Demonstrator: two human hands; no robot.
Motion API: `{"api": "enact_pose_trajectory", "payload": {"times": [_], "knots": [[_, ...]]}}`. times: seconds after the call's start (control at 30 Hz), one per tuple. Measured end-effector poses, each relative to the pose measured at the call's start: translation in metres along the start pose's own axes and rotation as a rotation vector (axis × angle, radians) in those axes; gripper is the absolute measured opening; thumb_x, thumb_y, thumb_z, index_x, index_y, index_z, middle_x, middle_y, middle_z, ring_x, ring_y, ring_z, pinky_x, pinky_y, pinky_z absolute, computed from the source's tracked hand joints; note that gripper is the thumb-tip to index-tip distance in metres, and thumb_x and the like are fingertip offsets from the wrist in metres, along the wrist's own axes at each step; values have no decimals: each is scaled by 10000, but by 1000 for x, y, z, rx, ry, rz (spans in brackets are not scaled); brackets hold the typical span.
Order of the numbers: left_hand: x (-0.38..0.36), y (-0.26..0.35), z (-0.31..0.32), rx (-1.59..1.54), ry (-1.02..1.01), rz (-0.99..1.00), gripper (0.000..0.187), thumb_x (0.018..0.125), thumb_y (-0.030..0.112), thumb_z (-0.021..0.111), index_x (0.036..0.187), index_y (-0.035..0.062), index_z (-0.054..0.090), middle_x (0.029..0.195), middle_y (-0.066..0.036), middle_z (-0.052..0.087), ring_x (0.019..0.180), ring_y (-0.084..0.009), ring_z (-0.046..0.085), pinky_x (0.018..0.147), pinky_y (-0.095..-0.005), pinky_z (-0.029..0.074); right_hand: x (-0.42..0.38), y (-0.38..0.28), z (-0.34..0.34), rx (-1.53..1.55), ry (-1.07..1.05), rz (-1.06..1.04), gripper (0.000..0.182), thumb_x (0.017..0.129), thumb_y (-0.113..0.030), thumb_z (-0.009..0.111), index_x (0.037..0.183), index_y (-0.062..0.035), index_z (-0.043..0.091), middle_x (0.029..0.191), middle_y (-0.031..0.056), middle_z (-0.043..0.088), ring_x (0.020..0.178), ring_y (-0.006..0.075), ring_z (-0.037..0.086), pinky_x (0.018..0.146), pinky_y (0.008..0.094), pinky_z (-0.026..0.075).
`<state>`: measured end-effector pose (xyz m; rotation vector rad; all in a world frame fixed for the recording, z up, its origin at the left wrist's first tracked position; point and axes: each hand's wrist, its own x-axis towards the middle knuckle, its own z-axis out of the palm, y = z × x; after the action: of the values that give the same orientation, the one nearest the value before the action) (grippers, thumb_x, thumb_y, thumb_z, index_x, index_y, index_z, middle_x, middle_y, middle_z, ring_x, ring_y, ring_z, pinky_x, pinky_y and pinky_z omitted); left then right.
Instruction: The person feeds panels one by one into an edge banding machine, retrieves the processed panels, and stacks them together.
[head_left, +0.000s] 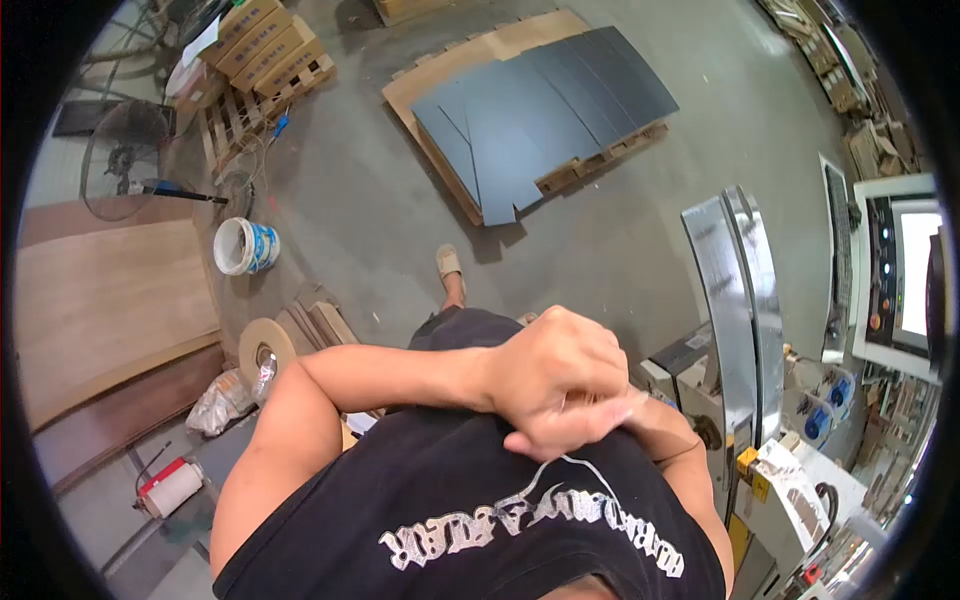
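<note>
Both hands are together in front of the chest, over the black shirt (440,480) with silver lettering. My left hand (555,375) is curled, its knuckles facing up, and lies against the other hand. Most of my right hand (610,410) is hidden beneath or behind it, with blurred fingers near the wrist. Which hand is uppermost is hard to tell, as the forearms come in from both sides. Nothing is visible held between them. A thin pale cord (590,465) curves over the shirt just below the hands.
Dark panels (520,110) lie on a pallet ahead. At the left are a fan (125,160), a white bucket (240,246), stacked boxes (260,45) and a tape roll (265,350). At the right stand a machine with metal rails (720,300) and a screen (918,270).
</note>
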<state>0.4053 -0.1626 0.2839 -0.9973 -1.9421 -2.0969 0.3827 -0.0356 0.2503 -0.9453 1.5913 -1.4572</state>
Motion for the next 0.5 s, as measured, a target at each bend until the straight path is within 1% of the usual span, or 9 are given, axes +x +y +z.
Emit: {"api": "enact_pose_trajectory", "payload": {"times": [0.07,0.1,0.13,0.2,0.23,0.3,0.37,0.43,0.5], "knots": [[-11,-19,-41,-58,20,-88,186,825,99,565,694,-15,630,659,-124,629,583,-288,626,575,-345,515,33,5,2,-12,16,35,240,887,-225,648,786,-7,652,768,76,676,732,180,646,699,326,500],[-21,-31,-65,-96,34,-238,235,862,134,556,718,-19,662,665,-123,645,600,-253,642,578,-336,515,50,9,3,-17,28,62,242,889,-225,647,790,-4,651,766,76,676,731,179,646,699,326,501],[-28,-44,-86,-180,153,-350,271,890,170,548,741,-10,685,707,-107,677,644,-184,655,581,-322,515,72,18,5,-34,55,90,243,891,-225,645,794,-2,650,764,77,676,730,178,647,699,327,502],[-47,-78,-132,-63,374,-607,294,912,197,558,737,-3,683,742,-82,693,682,-126,648,603,-298,515,116,43,5,-98,118,133,246,894,-225,641,802,3,647,760,77,676,727,175,648,699,328,503],[-66,-113,-151,68,485,-653,276,924,190,556,776,-8,679,759,-67,696,703,-112,642,646,-278,524,139,66,4,-163,139,108,238,899,-214,627,813,7,641,753,101,672,726,206,654,700,346,507],[-115,-182,-187,83,655,-726,174,913,80,523,944,-26,657,747,-57,686,740,-136,654,699,-268,536,170,116,6,-571,440,-60,81,803,-75,596,833,-6,626,756,137,646,759,319,654,728,384,512],[-182,-242,-216,296,692,-820,146,829,15,526,890,23,658,721,-67,673,696,-156,653,653,-295,517,177,166,-9,-514,558,58,103,758,5,545,828,-21,616,746,138,638,731,293,651,689,363,505],[-216,-263,-240,535,662,-944,146,782,20,530,828,70,659,690,-102,645,641,-209,636,598,-340,484,168,207,-24,-382,666,385,160,731,54,504,819,-32,607,704,133,617,643,251,623,623,339,485],[-237,-274,-257,695,622,-1025,115,760,32,534,769,74,640,666,-136,610,595,-263,598,560,-373,448,162,230,-41,-410,749,390,156,707,65,478,756,-29,592,591,116,551,531,199,543,550,317,442]]}}
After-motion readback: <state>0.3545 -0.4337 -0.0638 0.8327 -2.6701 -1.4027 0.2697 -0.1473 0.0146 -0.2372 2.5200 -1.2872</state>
